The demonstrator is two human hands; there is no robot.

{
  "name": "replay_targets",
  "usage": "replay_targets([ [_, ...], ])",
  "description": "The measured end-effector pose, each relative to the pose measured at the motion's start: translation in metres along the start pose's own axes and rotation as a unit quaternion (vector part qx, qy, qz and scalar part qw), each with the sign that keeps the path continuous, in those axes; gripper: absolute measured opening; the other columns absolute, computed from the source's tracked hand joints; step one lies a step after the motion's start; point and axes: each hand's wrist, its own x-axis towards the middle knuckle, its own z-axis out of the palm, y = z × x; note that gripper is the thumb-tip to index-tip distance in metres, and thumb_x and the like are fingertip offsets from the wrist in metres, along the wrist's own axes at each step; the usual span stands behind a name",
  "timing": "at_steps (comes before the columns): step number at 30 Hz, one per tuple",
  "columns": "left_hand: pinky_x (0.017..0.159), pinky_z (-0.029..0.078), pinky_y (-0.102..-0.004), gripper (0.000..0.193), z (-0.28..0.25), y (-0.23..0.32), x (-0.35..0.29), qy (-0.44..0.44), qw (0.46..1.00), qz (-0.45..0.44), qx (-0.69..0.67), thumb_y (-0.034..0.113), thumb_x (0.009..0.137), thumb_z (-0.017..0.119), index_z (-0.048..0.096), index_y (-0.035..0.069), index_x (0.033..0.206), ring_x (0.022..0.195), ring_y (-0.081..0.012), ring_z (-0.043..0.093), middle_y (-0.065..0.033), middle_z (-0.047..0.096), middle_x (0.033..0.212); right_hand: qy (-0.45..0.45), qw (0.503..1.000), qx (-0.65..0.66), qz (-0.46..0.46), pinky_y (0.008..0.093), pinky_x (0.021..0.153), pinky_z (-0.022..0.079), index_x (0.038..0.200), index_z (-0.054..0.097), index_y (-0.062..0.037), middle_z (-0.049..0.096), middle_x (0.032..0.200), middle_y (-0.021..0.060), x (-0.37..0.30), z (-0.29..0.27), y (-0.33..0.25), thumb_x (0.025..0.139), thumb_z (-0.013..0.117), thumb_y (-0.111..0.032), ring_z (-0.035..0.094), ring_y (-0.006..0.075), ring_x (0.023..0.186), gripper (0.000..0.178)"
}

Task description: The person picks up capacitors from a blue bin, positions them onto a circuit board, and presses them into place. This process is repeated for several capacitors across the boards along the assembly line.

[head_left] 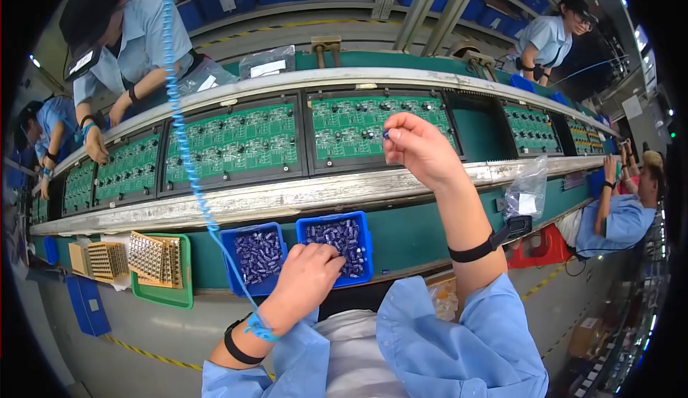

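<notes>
My right hand is raised over the circuit-board panel in front of me, pinching a small dark blue capacitor between thumb and forefinger. The green panel sits in a black frame and carries rows of small parts. My left hand reaches over the near left corner of a blue bin full of purple-blue capacitors. Its fingers are bent together among them, and the fingertips are partly hidden. A second blue bin of the same capacitors stands just left of that hand.
More framed boards line the rail-edged conveyor. A coiled blue cord hangs across to my left wrist. A green tray holds brown perforated strips. A plastic bag lies right. Co-workers work across the line and at right.
</notes>
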Motion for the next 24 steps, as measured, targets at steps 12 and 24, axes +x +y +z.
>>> replay_targets([
  [12, 0.084, 0.043, -0.037, 0.009, 0.032, 0.056, 0.023, -0.029, 0.99, 0.044, 0.133, 0.014, 0.083, 0.062, 0.071, 0.012, 0.082, 0.09, -0.0212, 0.06, -0.0047, 0.062, 0.087, 0.037, 0.999, 0.037, -0.002, 0.0315, 0.083, 0.057, 0.117, 0.065, -0.0055, 0.071, 0.101, 0.0074, -0.028, -0.032, -0.03, 0.1, 0.067, -0.01, 0.069, 0.0169, 0.09, 0.017],
  [24, 0.082, 0.042, -0.0369, 0.011, 0.011, -0.012, -0.01, -0.021, 0.991, 0.01, 0.131, 0.014, 0.082, 0.063, 0.071, 0.013, 0.074, 0.087, -0.0208, 0.061, -0.0039, 0.062, 0.086, 0.14, 0.92, -0.364, -0.042, 0.029, 0.081, 0.055, 0.11, 0.07, -0.0017, 0.075, 0.098, 0.0061, 0.082, 0.006, 0.013, 0.093, 0.073, -0.009, 0.071, 0.0165, 0.091, 0.019],
])
